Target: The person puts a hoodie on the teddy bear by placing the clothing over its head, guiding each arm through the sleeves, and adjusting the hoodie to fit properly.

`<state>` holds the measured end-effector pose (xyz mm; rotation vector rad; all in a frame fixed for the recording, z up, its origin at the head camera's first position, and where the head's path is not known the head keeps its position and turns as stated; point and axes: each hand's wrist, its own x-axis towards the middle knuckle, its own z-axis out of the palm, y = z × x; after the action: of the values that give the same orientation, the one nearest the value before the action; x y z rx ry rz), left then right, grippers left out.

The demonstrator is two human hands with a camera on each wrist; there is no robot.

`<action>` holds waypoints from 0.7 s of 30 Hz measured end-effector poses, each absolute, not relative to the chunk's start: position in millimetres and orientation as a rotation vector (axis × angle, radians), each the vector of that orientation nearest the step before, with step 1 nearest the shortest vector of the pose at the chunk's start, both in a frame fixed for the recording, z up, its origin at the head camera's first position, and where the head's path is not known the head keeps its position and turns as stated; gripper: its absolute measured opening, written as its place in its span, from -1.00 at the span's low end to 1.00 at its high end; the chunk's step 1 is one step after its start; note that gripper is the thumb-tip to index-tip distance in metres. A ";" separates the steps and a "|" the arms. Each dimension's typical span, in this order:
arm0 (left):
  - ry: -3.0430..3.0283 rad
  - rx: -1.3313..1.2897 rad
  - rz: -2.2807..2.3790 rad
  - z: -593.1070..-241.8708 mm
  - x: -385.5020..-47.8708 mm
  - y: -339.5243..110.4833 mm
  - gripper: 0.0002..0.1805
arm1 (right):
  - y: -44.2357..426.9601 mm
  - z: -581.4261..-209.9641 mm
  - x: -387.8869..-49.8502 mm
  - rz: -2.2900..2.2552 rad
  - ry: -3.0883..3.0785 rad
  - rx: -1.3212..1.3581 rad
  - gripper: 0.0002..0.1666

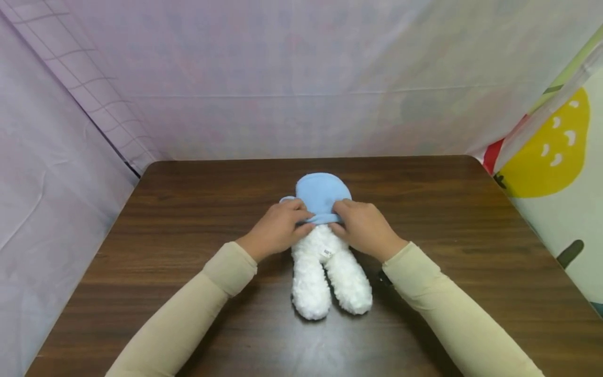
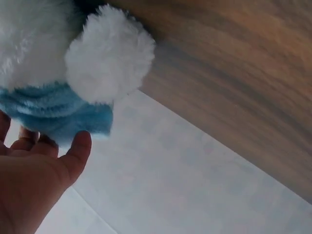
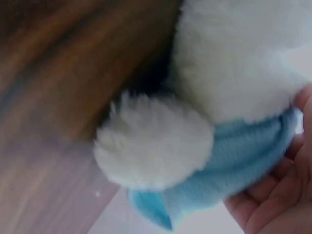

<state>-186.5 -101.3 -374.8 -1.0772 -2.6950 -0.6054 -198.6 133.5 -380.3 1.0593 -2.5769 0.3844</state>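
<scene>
A white fluffy plush toy (image 1: 311, 285) lies on the table, its two legs towards me and a small tag (image 1: 327, 253) between them. Light blue cloth clothing (image 1: 321, 192) covers its upper part. My left hand (image 1: 278, 228) pinches the cloth's lower hem on the left side. On the other side, my right hand (image 1: 368, 229) pinches the same hem between thumb and fingers. Both wrist views show a round white fluffy part beside the bunched cloth, one near the left hand (image 2: 39, 170) and one near the right hand (image 3: 287, 190). The toy's head is not seen in the head view.
The brown wooden table (image 1: 188, 209) extends around the toy. A pale curtain (image 1: 292, 94) hangs behind its far edge and another along the left. At the right stands a white surface with a yellow printed shape (image 1: 548, 149). Something small and dark (image 1: 384, 277) shows beside my right wrist.
</scene>
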 end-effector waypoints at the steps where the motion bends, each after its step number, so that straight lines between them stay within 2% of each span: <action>1: -2.678 -1.088 -0.623 -373.8 -187.0 -101.5 -0.75 | 134.2 -378.7 -198.1 0.399 -2.564 1.063 -0.72; 5: -2.676 -1.043 -0.638 -369.8 -188.8 -97.8 -0.72 | 133.6 -376.7 -197.6 0.429 -2.524 1.053 -0.65; 10: -2.784 -0.925 -0.514 -370.3 -190.1 -89.9 -0.77 | 129.0 -384.1 -198.9 0.372 -2.533 0.983 -0.74; 12: -2.820 -0.894 -0.480 -369.6 -191.4 -87.6 -0.68 | 128.2 -385.6 -199.2 0.353 -2.545 0.937 -0.62; 17: -2.958 -0.859 -0.467 -362.7 -197.0 -85.6 -0.21 | 126.5 -384.9 -202.7 0.324 -2.603 0.893 -0.25; 21: -3.058 -0.896 -0.488 -360.4 -199.4 -85.9 -0.24 | 124.8 -384.8 -204.8 0.335 -2.670 0.906 -0.27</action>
<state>-199.4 -85.9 -360.4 -0.8956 -3.0576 -0.4884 -204.8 124.8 -384.8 0.9062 -2.6697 0.3353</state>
